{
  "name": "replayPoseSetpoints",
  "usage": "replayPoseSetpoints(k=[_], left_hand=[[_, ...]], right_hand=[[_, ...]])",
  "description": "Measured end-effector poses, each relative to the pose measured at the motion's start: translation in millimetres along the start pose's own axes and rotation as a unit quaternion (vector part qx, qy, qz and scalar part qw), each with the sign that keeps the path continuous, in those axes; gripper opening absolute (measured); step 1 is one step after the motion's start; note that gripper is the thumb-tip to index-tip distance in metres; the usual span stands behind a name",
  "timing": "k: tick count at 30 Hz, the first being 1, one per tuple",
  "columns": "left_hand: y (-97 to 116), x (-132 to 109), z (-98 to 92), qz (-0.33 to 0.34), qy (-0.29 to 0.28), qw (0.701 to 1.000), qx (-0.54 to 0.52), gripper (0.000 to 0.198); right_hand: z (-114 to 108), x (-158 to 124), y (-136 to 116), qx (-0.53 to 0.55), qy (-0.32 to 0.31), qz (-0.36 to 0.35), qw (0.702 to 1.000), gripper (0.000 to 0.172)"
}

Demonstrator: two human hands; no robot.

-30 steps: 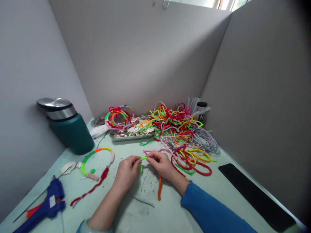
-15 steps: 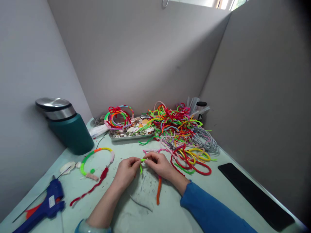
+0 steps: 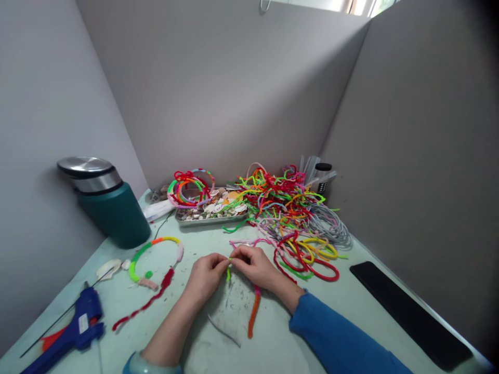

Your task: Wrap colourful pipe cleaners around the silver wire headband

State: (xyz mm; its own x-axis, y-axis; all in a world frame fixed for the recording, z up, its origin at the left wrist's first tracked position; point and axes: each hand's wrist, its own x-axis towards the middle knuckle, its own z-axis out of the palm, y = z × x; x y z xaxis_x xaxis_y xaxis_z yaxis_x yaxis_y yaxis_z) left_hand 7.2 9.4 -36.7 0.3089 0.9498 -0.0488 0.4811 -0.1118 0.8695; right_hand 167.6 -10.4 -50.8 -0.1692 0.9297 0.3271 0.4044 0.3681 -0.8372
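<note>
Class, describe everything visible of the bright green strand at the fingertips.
The bright green strand is thin, yellowish and fuzzy-looking, like a piece of pipe cleaner. The left hand and right hand pinch it at their fingertips, over the pale table. A small bit shows at the top, where the fingertips meet, and a short tail hangs just below. Fingers hide the rest, so its full length cannot be told.

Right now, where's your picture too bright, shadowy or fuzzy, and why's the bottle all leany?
In the head view, the window glares white and the silver lid shines; in that head view, a slanting shadow crosses the back panel; the head view's wide lens probably makes the bottle lean; the head view shows the green strip in the hands small and fuzzy.
</note>
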Motion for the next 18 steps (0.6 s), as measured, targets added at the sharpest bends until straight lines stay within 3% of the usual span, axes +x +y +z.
replayPoseSetpoints(k=[10, 18], left_hand=[[-2.8, -0.4, 2.3, 0.005, -0.001, 1.000, -0.017, 0.031], [-6.8, 0.9, 5.6, -0.018, -0.046, 0.998, -0.047, 0.034]], right_hand=[[0.9, -0.1, -2.1, 0.002, 0.015, -0.010, 1.000, 0.009], [0.4, -0.9, -1.3, -0.017, 0.019, -0.008, 1.000, 0.009]])
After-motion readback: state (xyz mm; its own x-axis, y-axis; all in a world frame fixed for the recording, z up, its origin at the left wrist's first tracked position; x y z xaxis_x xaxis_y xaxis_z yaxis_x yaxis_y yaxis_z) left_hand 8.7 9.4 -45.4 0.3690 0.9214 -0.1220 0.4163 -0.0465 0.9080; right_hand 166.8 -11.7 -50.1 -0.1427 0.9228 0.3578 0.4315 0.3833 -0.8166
